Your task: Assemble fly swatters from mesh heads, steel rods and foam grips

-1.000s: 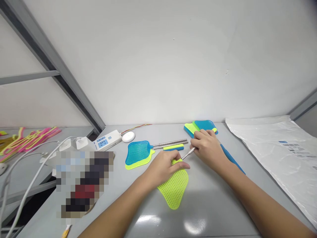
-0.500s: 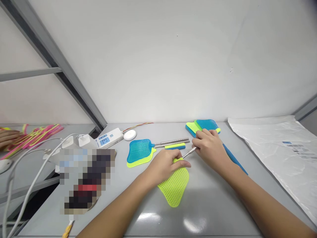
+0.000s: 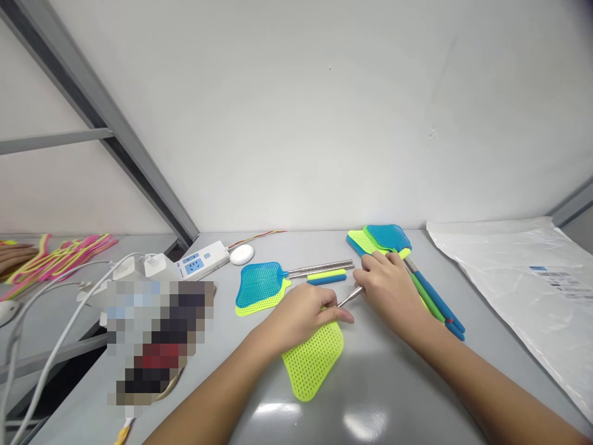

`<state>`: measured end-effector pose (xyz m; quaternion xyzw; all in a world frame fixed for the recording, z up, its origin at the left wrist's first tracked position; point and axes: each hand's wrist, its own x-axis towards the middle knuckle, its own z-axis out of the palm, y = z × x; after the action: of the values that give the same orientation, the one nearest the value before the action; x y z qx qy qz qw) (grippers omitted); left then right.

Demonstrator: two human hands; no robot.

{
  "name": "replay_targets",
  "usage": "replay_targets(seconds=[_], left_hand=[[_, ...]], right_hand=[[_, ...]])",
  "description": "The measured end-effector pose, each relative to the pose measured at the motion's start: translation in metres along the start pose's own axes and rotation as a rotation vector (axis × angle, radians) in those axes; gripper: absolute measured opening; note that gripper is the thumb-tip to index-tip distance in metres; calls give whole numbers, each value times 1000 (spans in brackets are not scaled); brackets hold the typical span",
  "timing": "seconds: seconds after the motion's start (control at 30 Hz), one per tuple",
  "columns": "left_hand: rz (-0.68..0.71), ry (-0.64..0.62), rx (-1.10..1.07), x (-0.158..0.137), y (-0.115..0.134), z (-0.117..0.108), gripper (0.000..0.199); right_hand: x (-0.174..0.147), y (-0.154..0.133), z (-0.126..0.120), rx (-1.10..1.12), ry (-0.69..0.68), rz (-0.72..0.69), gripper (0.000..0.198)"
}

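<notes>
Gray tabletop [image 3: 398,402] is spreading beneath a lime swatter [image 3: 315,364] right of the power strip [image 3: 201,262]; the left hand [image 3: 308,312] is clamping fingers on its mesh end, the right hand [image 3: 386,284] on its shaft [image 3: 351,298]; keeping both aligned should prevent bending.

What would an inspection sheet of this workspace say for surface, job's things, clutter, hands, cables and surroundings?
Surface: grey table, glossy, showing light reflections.
Job's things: lime swatter between the hands; blue swatter overlapping another lime one to the left; stacked swatters at back right.
Clutter: white bag at right; white disc and pixelated item at left.
Hands: left hand grips the lime swatter's neck; right hand grips its rod.
Cables: white plugs and cables beside the power strip; thin coloured wires behind it.
Surroundings: white wall, metal frame; another person's hand by pink-yellow straps.
</notes>
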<state>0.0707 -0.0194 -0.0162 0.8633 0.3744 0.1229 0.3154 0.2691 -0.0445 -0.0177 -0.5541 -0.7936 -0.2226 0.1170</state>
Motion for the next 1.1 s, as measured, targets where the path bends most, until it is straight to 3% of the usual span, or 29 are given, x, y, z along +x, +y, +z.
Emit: replay_targets(seconds=[0.27, 0.37, 0.57, 0.87, 1.1], left_hand=[[-47, 172, 19, 2, 1, -4, 37], [-57, 156, 86, 2, -3, -6, 34], [-46, 110, 191, 0, -9, -10, 35], [-57, 142, 283, -5, -4, -20, 36], [-41, 183, 552, -2, -5, -15, 39]], right_hand=[[-3, -9, 1, 17, -45, 34, 18], [-4, -9, 1, 115, -57, -15, 16], [-2, -2, -1, 399, -83, -170, 31], [-2, -17, -9, 253, 117, -148, 33], [-3, -19, -5, 275, 86, -127, 36]])
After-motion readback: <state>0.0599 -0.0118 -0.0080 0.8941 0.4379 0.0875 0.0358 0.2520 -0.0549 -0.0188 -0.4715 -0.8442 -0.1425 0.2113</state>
